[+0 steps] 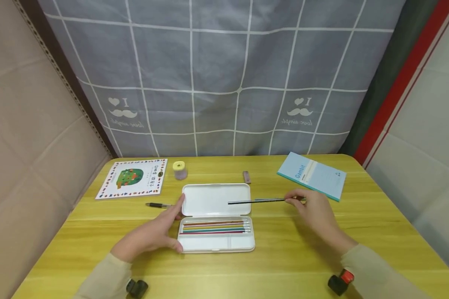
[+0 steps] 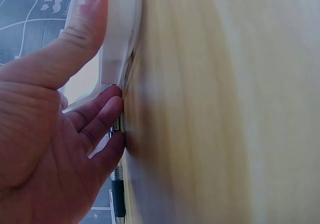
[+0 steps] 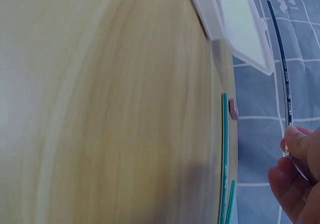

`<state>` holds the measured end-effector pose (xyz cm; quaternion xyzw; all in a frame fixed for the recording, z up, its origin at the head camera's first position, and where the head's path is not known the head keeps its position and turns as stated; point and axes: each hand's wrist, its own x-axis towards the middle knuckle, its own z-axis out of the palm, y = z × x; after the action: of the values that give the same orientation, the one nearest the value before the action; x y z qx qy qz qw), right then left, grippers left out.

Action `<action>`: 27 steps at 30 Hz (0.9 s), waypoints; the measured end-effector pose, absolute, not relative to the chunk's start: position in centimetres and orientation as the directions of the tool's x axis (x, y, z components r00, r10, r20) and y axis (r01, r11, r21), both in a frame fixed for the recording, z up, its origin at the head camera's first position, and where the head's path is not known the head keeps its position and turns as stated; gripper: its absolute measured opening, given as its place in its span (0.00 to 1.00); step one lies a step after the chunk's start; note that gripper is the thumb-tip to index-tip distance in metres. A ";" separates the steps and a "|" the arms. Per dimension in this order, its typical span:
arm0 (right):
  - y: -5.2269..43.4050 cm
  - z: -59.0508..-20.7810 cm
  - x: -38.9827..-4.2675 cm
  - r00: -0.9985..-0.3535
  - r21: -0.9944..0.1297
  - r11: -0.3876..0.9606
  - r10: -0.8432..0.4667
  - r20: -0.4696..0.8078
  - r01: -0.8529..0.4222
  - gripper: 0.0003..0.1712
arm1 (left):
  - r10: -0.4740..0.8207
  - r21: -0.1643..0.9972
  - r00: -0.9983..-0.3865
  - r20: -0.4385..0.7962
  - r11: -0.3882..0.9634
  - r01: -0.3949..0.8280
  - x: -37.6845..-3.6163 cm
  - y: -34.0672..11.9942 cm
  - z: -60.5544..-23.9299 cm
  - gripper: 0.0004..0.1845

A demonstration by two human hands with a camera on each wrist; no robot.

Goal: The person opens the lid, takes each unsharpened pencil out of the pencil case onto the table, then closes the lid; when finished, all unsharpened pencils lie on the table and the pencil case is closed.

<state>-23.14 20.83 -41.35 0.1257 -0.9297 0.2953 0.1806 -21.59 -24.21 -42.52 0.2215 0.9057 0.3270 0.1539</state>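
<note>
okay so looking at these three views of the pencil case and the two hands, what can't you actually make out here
- Head view: the dark pencil in the right hand is too thin to read; its rear end is covered by the fingers.
- Left wrist view: the left hand fills the frame, hiding the inside of the white pencil case.
- Right wrist view: the pencil's print is blurred; the right hand is cut off by the frame's edge.
- Head view: the booklet text is too small.

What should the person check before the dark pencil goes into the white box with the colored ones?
1. Pencil case lid open: ok.
2. Left hand steadies the case: ok, thumb on the lid, fingers at the tray's left end.
3. Right hand pinches the dark pencil firmly: ok, held by one end.
4. Pencil over the case: ok, its tip hangs above the lid.
5. Free room beside the colored pencils: ok.
6. Pencil tip sharp: cannot tell.
</note>
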 end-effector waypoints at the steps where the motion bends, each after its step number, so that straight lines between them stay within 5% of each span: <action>1: 21.1 -41.3 -23.1 -0.908 -0.513 0.793 -0.115 0.403 -0.329 0.02 | 0.504 0.661 -0.854 -0.130 0.686 0.304 -21.6 -24.2 -42.5 0.80; 18: 25.9 -40.8 -23.4 -0.937 -0.539 0.823 0.022 0.349 -0.181 0.03 | 0.545 0.647 -0.834 -0.089 0.668 0.368 -21.6 -24.4 -42.6 0.80; 27: 28.4 -42.3 -24.5 -0.982 -0.568 0.818 0.024 0.186 -0.087 0.06 | 0.560 0.642 -0.824 -0.088 0.664 0.383 -21.6 -24.4 -42.5 0.79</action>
<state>-24.46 28.45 -42.33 0.0165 -0.9490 0.3010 0.0926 -21.55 -24.40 -42.53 0.2616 0.9013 0.3155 0.1404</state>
